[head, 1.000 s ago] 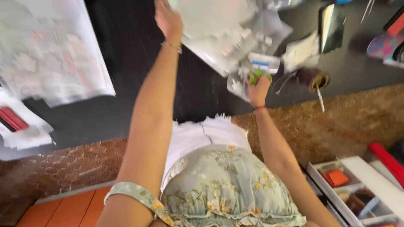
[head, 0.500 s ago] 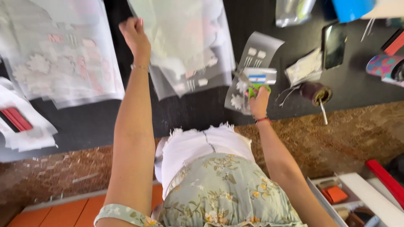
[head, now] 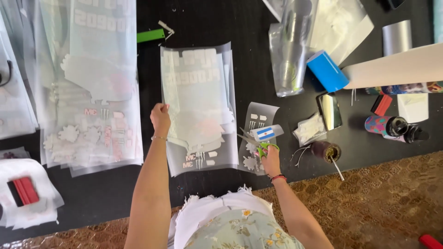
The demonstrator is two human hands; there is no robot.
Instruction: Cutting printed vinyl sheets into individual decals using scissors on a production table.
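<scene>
With the left hand (head: 160, 119) pinching the clear sheets (head: 197, 106) and the right hand (head: 270, 159) closed around green scissors (head: 258, 144), the small flag sheet (head: 264, 133) near the tabletop's (head: 258, 55) front edge could be snagged by the blades

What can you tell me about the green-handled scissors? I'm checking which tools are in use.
The scissors have bright green loop handles and slim metal blades. The right hand grips the handles, blades pointing up and left, slightly parted. They sit over a small clear sheet bearing white shapes and a blue-and-white striped sticker, on the black table.
</scene>
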